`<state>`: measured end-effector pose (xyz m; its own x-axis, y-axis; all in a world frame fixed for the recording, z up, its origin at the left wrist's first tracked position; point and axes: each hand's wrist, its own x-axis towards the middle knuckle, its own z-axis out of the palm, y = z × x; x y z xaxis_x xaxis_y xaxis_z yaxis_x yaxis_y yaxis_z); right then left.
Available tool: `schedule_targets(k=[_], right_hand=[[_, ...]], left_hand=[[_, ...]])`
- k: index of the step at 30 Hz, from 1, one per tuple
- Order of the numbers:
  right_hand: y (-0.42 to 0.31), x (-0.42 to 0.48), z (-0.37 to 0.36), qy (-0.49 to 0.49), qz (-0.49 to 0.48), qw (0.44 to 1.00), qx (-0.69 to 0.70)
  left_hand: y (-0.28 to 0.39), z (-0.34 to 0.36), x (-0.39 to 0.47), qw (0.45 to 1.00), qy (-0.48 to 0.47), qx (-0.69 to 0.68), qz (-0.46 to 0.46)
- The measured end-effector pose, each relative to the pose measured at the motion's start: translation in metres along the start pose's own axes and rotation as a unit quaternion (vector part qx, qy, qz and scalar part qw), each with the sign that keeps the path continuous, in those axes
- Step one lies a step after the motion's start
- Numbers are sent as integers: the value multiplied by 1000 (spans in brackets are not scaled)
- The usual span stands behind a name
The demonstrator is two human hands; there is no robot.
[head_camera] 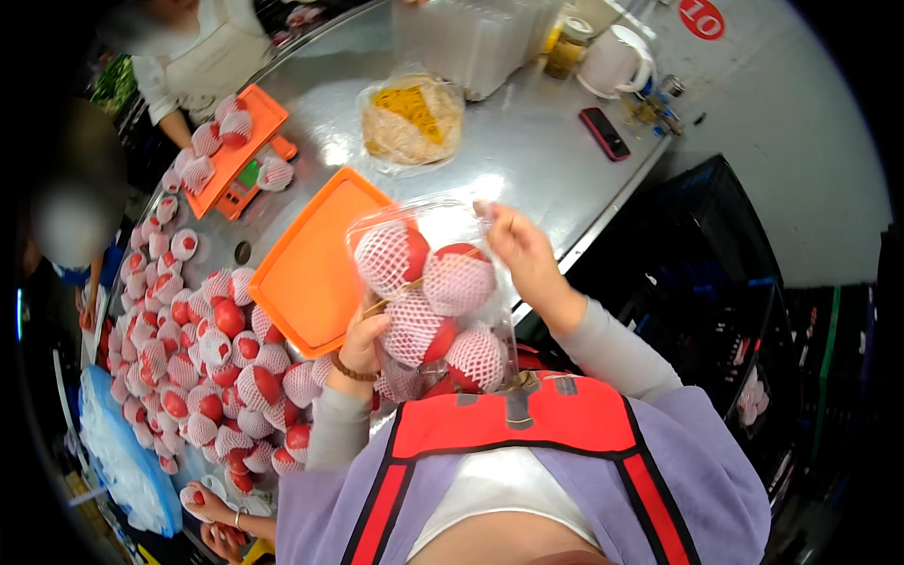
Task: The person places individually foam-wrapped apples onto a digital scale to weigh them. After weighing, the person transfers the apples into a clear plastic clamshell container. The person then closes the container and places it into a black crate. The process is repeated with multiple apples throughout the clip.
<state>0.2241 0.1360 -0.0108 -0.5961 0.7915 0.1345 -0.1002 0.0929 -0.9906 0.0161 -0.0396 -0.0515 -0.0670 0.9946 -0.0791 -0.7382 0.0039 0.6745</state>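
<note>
A clear plastic clamshell box [431,289] holds several round red fruits [459,279] in white foam nets, and a thin yellowish band crosses it slantwise. My left hand [364,339], with a brown bead bracelet at the wrist, grips the box's left side near the band. At the box's upper right corner, my right hand [519,247] has its thumb and forefinger pinched together; whether the band or the rim lies between them is too small to tell. Under the box's left edge lies an orange plastic tray [311,268] on the metal table.
Netted red fruits [205,367] are heaped at left. An orange scale [240,159] bears more fruits. A bag of yellow rubber bands [411,120], stacked clear boxes [473,42], a phone [604,134] and a white kettle [616,61] stand farther back. Co-workers are at the left and lower left.
</note>
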Motion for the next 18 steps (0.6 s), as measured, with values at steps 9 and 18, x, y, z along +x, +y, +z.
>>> schedule_targets(k=[9,18], right_hand=[[-28,-150,-79,-113,1,980,-165],[-62,-174,-130,159,52,925,341]], left_hand=[[-37,37,3,999,16,6,-40],[-75,174,89,964,-214,137,-79]])
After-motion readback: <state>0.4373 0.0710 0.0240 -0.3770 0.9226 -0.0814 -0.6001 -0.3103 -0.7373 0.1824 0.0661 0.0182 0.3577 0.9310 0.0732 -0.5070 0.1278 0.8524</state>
